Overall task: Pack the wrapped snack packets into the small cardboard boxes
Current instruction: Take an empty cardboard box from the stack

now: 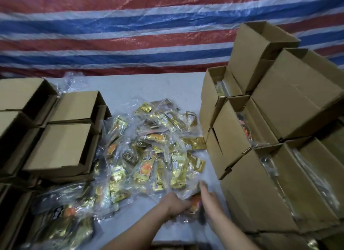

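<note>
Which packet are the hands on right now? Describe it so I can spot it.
Start at the packet pile mid-table and drop to its near right edge. Both hands, left hand and right hand, meet on an orange packet, blurred, unlike the gold ones.

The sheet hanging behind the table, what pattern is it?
The sheet has red, white and blue stripes, seen in the head view.

Hanging across twelve o'clock: red, white and blue striped plastic tarpaulin (130,32). Below, from centre toward six o'clock: pale grey tabletop (158,87).
</note>
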Demonstrator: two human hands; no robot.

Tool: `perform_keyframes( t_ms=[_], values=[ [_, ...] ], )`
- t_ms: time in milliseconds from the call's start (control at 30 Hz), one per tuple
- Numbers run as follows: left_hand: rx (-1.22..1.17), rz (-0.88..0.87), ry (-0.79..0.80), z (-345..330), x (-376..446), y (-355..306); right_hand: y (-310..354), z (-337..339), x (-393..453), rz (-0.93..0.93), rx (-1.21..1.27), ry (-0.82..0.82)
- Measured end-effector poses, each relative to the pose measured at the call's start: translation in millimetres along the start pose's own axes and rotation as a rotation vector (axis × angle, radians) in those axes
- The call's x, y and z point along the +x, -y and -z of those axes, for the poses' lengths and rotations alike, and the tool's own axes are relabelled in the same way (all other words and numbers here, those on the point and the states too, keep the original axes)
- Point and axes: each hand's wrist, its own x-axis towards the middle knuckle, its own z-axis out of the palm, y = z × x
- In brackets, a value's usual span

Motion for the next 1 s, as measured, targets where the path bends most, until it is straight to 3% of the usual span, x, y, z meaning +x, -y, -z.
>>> perform_keyframes(
  t_ms=[100, 233, 400, 633, 800, 900, 1000],
  values=[
    [-0.261, -0.063, 0.019, 18, -31, 3, 3, -3, -11, 0.020, 0.408, 0.222],
    [-0.337, -0.202, 0.011, 39, -69, 2, 16, -8, -31, 0.085, 0.660, 0.501],
    [-0.294, -0.400, -0.024, 47, -105, 2, 42, -30, -62, 0.218, 0.684, 0.632],
    [-0.109, -0.527, -0.117, 66, -141, 35, 51, -25, -96, 0.297, 0.622, 0.658],
    [0.017, -0.354, -0.224, 67, -134, 117, 45, -7, -115, 0.489, 0.274, 0.692],
    [0.085, -0.275, -0.167, 51, -123, 151, 37, -7, -127, 0.757, -0.338, 0.652],
    [-0.089, -0.281, -0.149, 34, -117, 166, 26, -19, -136, 0.890, -0.958, 0.717]
  ],
)
